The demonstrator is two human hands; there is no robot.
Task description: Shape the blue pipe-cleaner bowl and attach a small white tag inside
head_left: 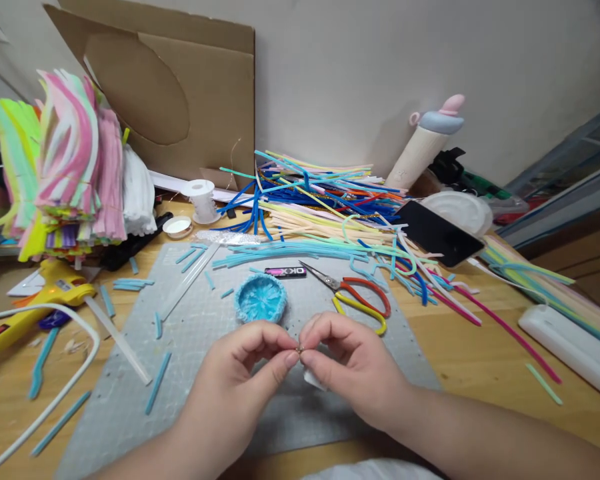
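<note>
My left hand [250,373] and my right hand [353,367] meet over the front of the grey cutting mat [200,393]. Thumb and forefinger of each hand pinch a tiny gold-coloured piece [299,350], too small and covered to name. A small white piece [314,380] shows beneath my right fingers; whether it is held I cannot tell. Just beyond my fingers sits a round, fuzzy light-blue cup shape [261,299]. To its right lie scissors [353,293] with one red and one yellow handle, and behind it a small black-and-pink packet marked OKX [285,272].
A yellow glue gun [40,303] with a white cable lies left, near cut blue pieces and clear glue sticks [117,343]. Pipe cleaners [310,193] pile up behind the mat. Bundled pipe cleaners [70,153] stand left. A phone [440,233] and white power strip [570,347] lie right.
</note>
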